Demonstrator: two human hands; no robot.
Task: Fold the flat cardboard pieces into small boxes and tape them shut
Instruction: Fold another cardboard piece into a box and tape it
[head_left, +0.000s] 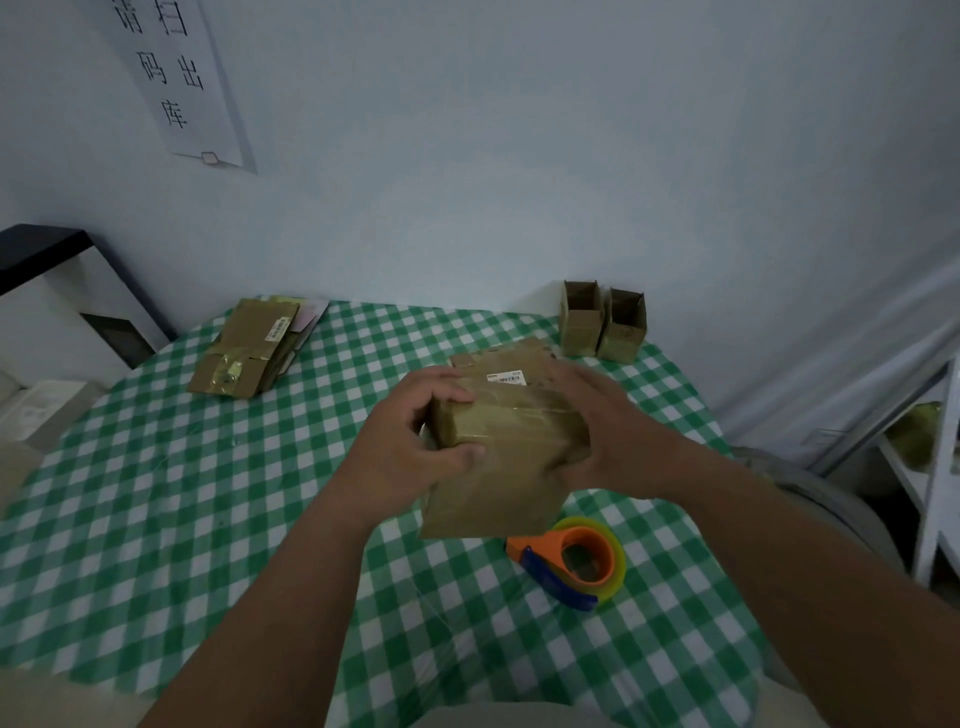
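Brown cardboard box (511, 441) is held above the middle of the table (156, 519), the left hand (410, 447) and right hand (602, 431) both gripping its ends, so press flaps flat before reaching the tape dispenser (571, 564) near the right edge

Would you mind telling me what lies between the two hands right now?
In the head view, the cardboard box sits between the left hand and right hand, both holding it above the table.
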